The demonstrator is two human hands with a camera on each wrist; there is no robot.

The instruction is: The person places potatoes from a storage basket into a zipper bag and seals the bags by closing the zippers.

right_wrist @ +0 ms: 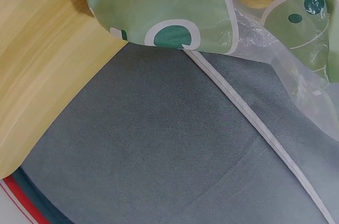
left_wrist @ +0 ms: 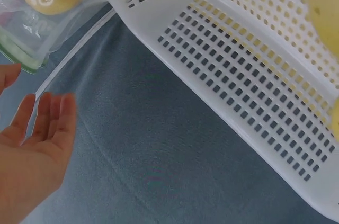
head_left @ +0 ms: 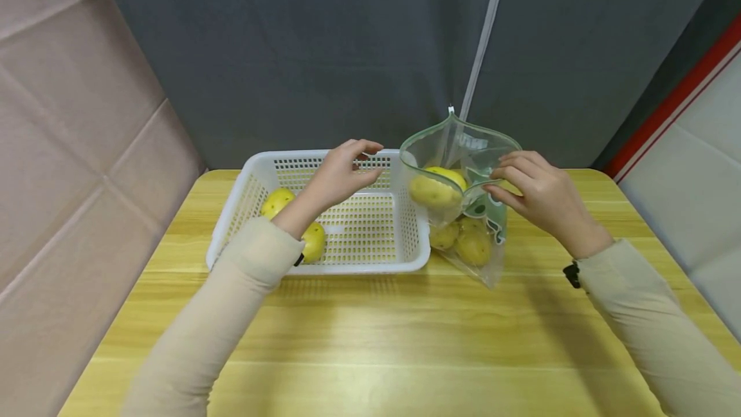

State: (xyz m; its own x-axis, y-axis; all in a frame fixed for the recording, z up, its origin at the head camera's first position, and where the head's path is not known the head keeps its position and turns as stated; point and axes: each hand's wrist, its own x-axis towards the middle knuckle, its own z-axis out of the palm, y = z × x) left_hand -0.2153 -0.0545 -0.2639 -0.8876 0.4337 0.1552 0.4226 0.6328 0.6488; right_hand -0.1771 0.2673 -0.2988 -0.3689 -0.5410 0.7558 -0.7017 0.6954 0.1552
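Head view: smooth wood table [head_left: 370, 333] nearest. Left hand [head_left: 341, 176] loose, holds nothing, above white holey basket [head_left: 405, 237]. Right hand [head_left: 535, 195] pinches rim of clear crinkly bag [head_left: 463, 147]; round yellow fruit [head_left: 437, 188] inside.
Left wrist view: fingers [left_wrist: 50, 115] straight, basket [left_wrist: 238, 65] beside.
Right wrist view: bag [right_wrist: 175, 9] with green print over table; hand hidden.

Two of my hands are in view — my left hand [head_left: 341, 176] and my right hand [head_left: 535, 195]. One white perforated basket [head_left: 399, 246] sits on one wooden desk [head_left: 405, 340]. One clear zip bag [head_left: 463, 147] stands beside it. Yellow fruits: two in the basket [head_left: 276, 201] [head_left: 314, 241], and at least three I can make out inside the bag [head_left: 437, 188] [head_left: 473, 244] [head_left: 443, 235] — five counted in all.
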